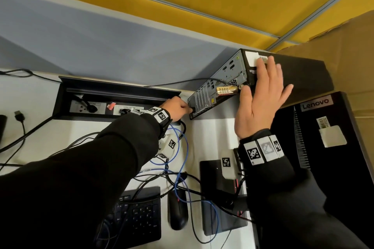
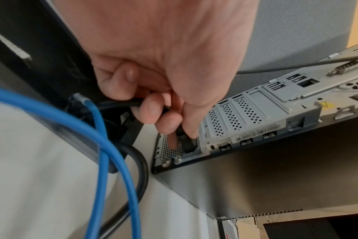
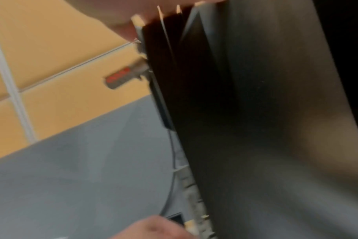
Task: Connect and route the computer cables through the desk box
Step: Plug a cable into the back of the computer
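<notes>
A slim black desktop computer (image 1: 299,73) lies on the desk with its grey rear panel (image 2: 255,113) toward the left. My left hand (image 1: 178,108) pinches a black power plug (image 2: 187,143), which sits in the socket at the panel's lower left corner; its thick black cable (image 2: 141,163) loops down over the desk. My right hand (image 1: 263,95) lies flat with fingers spread on the computer's black side (image 3: 276,129). The open black desk box (image 1: 113,99), set into the desk at the left, holds sockets and plugged cables. A blue network cable (image 2: 104,155) crosses beside my left wrist.
A brass combination lock (image 1: 225,90) hangs at the rear panel. A second black Lenovo tower (image 1: 332,147) stands at the right by cardboard (image 1: 348,50). Keyboard (image 1: 139,214), mouse (image 1: 178,210), a flat black device (image 1: 220,194) and tangled cables cover the near desk. Grey and yellow partitions stand behind.
</notes>
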`<control>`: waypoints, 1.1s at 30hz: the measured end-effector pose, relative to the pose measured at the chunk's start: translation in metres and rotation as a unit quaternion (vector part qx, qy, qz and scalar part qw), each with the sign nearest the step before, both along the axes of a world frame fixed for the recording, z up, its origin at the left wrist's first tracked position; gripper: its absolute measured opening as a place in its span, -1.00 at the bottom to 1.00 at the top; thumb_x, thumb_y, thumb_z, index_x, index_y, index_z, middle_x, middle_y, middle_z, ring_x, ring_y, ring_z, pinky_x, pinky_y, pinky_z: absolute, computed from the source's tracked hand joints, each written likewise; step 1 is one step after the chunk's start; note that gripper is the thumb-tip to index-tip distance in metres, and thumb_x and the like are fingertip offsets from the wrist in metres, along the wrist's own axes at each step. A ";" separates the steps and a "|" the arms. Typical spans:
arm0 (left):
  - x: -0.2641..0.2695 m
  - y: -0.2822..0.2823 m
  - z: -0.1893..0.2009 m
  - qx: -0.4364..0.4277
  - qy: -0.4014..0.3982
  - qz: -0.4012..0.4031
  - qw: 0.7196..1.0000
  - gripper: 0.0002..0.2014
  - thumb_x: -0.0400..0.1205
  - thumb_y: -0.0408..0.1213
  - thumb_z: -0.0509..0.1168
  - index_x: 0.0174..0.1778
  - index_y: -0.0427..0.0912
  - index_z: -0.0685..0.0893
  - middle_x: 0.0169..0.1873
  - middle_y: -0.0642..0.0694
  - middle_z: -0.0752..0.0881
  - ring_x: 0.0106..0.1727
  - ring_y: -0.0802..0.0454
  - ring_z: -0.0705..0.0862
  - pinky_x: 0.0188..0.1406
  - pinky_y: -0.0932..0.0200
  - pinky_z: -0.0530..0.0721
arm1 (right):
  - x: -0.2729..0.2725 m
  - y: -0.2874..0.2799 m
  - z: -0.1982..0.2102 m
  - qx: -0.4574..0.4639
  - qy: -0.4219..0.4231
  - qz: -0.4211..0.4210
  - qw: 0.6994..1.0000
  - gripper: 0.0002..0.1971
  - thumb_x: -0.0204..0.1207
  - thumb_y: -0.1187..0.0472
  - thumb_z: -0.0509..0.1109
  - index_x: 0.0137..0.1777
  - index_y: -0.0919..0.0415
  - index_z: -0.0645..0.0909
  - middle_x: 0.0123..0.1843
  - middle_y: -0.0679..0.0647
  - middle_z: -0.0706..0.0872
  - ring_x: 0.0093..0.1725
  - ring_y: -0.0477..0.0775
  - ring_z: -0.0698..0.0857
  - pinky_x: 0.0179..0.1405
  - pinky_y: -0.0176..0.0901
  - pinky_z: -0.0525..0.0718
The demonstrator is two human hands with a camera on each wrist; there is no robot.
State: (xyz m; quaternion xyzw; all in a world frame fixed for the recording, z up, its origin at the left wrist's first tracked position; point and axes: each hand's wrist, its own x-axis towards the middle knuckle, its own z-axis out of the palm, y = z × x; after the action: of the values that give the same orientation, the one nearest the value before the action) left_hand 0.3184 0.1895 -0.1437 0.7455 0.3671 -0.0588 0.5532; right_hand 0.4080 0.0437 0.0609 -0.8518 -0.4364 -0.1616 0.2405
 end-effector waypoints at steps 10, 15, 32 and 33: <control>0.007 -0.002 -0.001 0.045 0.033 0.000 0.998 -0.63 0.66 0.07 0.34 -0.31 -0.11 0.78 -0.38 -0.14 0.74 -0.19 -0.15 0.73 -0.06 0.05 0.72 | 0.018 0.006 -0.026 0.043 -0.116 -0.026 0.992 -0.45 0.71 -0.06 0.01 0.60 0.07 0.51 0.61 -0.03 0.53 0.63 0.06 0.43 0.62 0.36 0.21; 0.011 0.003 0.000 0.053 0.041 -0.009 0.998 -0.70 0.67 0.07 0.35 -0.23 -0.01 0.83 -0.32 -0.11 0.75 -0.11 -0.13 0.73 -0.02 0.09 0.69 | 0.017 0.010 -0.031 0.074 -0.123 -0.030 0.989 -0.46 0.68 -0.04 0.01 0.56 0.08 0.55 0.56 -0.01 0.58 0.60 0.08 0.47 0.58 0.36 0.25; 0.011 -0.009 0.003 0.000 0.040 0.054 0.998 -0.76 0.61 0.14 0.42 0.02 0.12 0.87 -0.04 -0.07 0.83 0.08 -0.19 0.76 0.00 0.12 0.64 | 0.007 0.014 -0.029 0.075 -0.112 -0.041 0.990 -0.49 0.75 -0.01 -0.01 0.58 0.08 0.52 0.57 -0.02 0.55 0.62 0.07 0.44 0.65 0.28 0.17; 0.010 -0.008 0.003 -0.017 0.034 0.057 0.998 -0.78 0.57 0.14 0.45 -0.09 0.11 0.87 -0.13 -0.08 0.82 0.05 -0.21 0.78 -0.09 0.15 0.63 | 0.007 0.013 -0.028 0.072 -0.111 -0.042 0.990 -0.50 0.76 -0.01 -0.01 0.59 0.07 0.51 0.58 -0.02 0.54 0.62 0.07 0.43 0.65 0.29 0.17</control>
State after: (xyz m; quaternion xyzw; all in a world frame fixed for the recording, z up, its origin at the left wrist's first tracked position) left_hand 0.3288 0.1812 -0.1407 0.7110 0.4271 -0.0590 0.5556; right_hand 0.4152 0.0571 0.0332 -0.8270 -0.4111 -0.2958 0.2442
